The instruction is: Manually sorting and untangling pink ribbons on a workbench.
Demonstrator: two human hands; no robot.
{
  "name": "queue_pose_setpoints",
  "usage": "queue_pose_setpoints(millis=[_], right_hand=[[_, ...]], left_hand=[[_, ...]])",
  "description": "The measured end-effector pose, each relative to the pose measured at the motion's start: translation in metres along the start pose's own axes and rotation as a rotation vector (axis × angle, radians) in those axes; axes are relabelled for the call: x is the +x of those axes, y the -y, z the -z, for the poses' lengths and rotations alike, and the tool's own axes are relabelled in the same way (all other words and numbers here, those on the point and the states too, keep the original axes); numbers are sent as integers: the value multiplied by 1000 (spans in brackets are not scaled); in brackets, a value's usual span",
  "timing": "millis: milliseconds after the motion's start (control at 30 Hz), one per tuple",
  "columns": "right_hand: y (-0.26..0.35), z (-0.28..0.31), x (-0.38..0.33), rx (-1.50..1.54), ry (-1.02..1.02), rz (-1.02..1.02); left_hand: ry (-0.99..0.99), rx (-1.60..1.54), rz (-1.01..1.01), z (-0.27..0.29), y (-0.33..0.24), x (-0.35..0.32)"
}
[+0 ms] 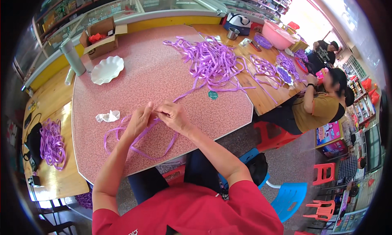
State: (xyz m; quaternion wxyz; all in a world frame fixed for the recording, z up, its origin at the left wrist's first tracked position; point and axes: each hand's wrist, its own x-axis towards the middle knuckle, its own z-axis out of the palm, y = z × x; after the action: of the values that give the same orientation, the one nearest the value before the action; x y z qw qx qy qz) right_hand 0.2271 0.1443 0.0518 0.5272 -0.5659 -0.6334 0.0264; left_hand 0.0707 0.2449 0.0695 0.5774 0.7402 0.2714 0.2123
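Above the near part of the pink speckled table, my two hands meet with their fingertips close together. My left hand pinches a purple ribbon, whose loose loops lie on the table below and around it. My right hand is closed on the same ribbon, and a length of it runs from there up to a big tangled heap of purple ribbon at the far right. What lies exactly between the fingertips is too small to make out. A crumpled white tissue rests left of my left hand.
A scalloped white dish, a grey-green flask and an open cardboard box stand far left. Another ribbon bundle lies on the left wooden table. Rightward, a person in a brown shirt sits near a pink basin.
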Motion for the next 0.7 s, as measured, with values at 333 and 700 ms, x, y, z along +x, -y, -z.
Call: queue_pose_setpoints(millis=[333, 700], right_hand=[[13, 18, 20, 53, -8, 112], [-8, 19, 44, 107, 88, 13]], left_hand=[[36, -140, 49, -3, -5, 6], [-133, -176, -58, -10, -6, 16]])
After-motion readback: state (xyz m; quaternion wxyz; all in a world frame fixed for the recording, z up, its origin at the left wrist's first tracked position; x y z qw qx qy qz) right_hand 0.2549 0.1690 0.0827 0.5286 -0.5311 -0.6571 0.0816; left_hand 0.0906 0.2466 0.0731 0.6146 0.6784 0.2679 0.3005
